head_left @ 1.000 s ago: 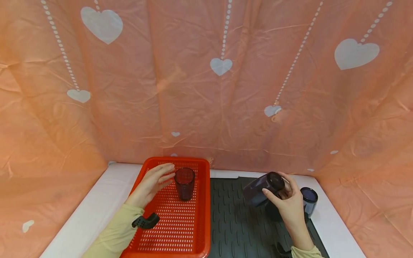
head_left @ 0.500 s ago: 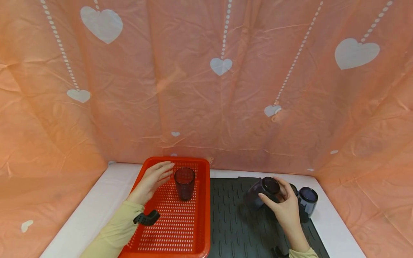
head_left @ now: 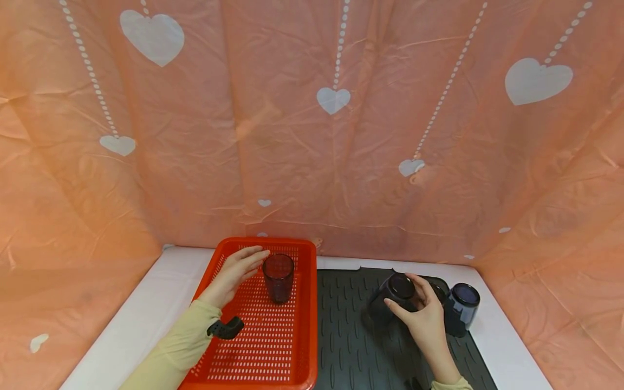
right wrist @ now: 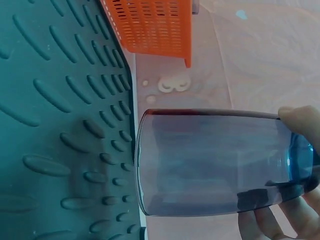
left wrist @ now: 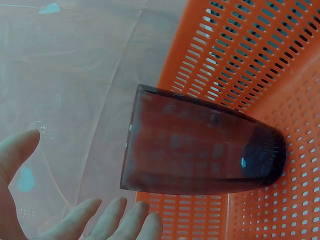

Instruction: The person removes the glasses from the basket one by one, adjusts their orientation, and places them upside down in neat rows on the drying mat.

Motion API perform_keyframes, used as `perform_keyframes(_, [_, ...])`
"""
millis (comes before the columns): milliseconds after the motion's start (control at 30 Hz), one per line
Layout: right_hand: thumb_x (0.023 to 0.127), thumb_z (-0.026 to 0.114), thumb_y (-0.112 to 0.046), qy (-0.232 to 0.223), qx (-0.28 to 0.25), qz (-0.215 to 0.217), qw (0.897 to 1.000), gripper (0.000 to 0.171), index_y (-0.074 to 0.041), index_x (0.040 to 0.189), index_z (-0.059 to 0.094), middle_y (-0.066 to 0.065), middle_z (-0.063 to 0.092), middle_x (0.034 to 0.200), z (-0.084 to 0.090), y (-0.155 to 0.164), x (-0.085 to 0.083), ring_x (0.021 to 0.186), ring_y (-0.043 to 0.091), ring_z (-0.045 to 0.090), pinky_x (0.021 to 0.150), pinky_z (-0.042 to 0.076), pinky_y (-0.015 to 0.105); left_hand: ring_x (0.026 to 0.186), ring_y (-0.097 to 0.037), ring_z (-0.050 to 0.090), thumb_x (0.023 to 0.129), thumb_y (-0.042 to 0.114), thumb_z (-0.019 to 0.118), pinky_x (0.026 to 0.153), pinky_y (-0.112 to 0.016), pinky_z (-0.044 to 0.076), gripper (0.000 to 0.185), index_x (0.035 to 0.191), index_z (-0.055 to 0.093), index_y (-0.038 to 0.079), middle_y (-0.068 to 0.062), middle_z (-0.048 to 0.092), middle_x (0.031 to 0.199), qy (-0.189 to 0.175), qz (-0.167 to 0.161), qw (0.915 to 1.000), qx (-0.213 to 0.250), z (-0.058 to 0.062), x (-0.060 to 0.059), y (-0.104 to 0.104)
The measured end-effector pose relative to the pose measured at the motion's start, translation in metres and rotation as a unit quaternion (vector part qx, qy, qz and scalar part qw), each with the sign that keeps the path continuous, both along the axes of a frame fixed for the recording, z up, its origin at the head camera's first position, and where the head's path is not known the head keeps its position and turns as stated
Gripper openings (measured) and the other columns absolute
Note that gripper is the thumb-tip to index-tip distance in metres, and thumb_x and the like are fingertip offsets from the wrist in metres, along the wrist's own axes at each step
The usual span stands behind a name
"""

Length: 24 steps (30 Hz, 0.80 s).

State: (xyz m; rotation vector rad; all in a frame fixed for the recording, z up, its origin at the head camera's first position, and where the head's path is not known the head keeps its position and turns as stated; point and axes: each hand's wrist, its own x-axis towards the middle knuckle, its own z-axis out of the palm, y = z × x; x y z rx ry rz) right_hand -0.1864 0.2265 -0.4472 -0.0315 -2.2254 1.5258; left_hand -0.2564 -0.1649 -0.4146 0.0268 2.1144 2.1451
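While one cup stands in the basket, the other is tipped in the right hand

Left hand is spread, fingers relaxed beside the dark cup upright in the red basket, maybe just brushing its rim, gripping nothing. Right hand curls round a tilted bluish cup over the black ridged mat, mouth facing away from the palm, probably so it can go down rim-first. Another cup sits just beside.

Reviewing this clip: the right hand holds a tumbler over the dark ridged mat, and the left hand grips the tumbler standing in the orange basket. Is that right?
Not quite. The left hand does not grip the tumbler in the basket: its fingers lie open beside it, apart from it, as the left wrist view shows. The rest holds: the right hand holds a tumbler over the dark ridged mat, and the other stands in the orange basket.
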Motion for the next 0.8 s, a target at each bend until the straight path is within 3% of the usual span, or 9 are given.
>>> perform_keyframes(467, [0.066,0.089,-0.012,-0.026,0.039,-0.001,0.999,0.073,-0.018,0.130,0.053,0.003,0.059,0.126,-0.007,-0.003,-0.001,0.109,0.002,0.054,0.085,0.042,0.009,0.132,-0.030,0.038,0.088,0.033,0.069,0.109,-0.047,0.029,0.072,0.144,0.036,0.002,-0.017,0.039,0.145,-0.003,-0.010,0.9999,-0.008,-0.003,0.001,0.004])
perform_keyframes(700, [0.067,0.088,-0.015,-0.033,0.057,0.001,0.998,0.072,-0.017,0.130,0.053,0.005,0.062,0.123,-0.012,-0.006,-0.002,0.114,0.016,0.056,0.094,0.046,0.037,0.131,-0.031,0.039,0.088,0.033,0.070,0.108,-0.049,0.030,0.071,0.144,0.038,0.003,-0.018,0.040,0.144,-0.001,-0.012,0.9996,-0.026,-0.007,-0.001,0.008])
perform_keyframes(800, [0.067,0.089,-0.014,-0.030,0.057,0.002,0.998,0.071,-0.017,0.129,0.054,0.005,0.062,0.123,-0.014,-0.006,-0.002,0.115,0.018,0.056,0.094,0.046,0.040,0.130,-0.030,0.040,0.088,0.031,0.070,0.108,-0.047,0.030,0.069,0.143,0.039,0.003,-0.016,0.042,0.143,-0.002,-0.010,0.9995,-0.029,-0.009,-0.001,0.009])
